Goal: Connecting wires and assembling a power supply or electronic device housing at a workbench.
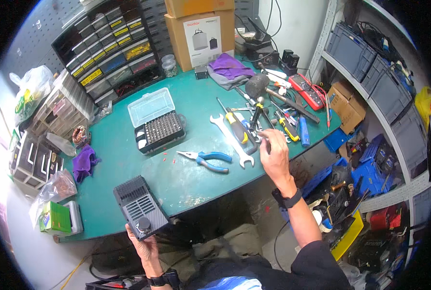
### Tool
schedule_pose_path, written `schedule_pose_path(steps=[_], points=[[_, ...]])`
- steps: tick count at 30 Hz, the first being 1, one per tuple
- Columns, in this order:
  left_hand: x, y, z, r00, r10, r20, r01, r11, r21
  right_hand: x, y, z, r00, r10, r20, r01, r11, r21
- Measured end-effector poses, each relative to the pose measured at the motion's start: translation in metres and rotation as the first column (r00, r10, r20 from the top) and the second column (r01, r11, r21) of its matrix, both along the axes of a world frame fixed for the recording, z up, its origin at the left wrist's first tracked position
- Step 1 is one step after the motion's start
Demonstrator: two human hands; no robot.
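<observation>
My left hand [144,249] grips the lower end of a black box-shaped device [141,208] with slotted vents and a round knob, tilted over the table's near edge. My right hand [275,154] is at the near side of the tool pile, thumb and fingers curled together; what they hold, if anything, is hidden. Beside it lie a large open-end wrench [232,140] and a yellow-black screwdriver [237,127]. Blue-handled pliers [207,159] rest to the left of the wrench. Farther back stands an open bit case [158,128] with rows of bits and a clear lid.
The green table [109,159] also bears a rubber mallet [259,86], a red multimeter [306,92], a blue-handled tool [304,131] and purple cloths [231,66]. A drawer cabinet [109,48] and a cardboard box [177,41] stand behind. Shelves with grey bins [389,82] line the right.
</observation>
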State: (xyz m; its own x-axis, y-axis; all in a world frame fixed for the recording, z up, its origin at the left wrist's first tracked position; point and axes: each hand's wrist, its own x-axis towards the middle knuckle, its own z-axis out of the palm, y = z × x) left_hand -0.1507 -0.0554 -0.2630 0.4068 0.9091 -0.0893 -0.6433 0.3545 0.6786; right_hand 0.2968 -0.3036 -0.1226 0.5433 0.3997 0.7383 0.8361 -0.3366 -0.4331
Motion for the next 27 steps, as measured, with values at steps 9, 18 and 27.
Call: schedule_pose_path(steps=[9,18,27], points=[[0.021,-0.014,0.029,0.999,0.039,0.025,-0.038,0.999,-0.034,0.0,0.001,0.001,0.998,0.066,-0.002,-0.066,0.998,0.009],[0.007,-0.003,0.011,0.987,-0.074,0.142,0.071,0.997,0.022,-0.001,0.0,-0.003,0.998,-0.055,-0.035,0.057,0.997,0.042],[0.014,-0.01,0.019,0.994,-0.001,0.105,0.002,1.0,-0.007,0.001,-0.001,-0.007,0.991,-0.127,-0.041,0.132,0.976,0.175]])
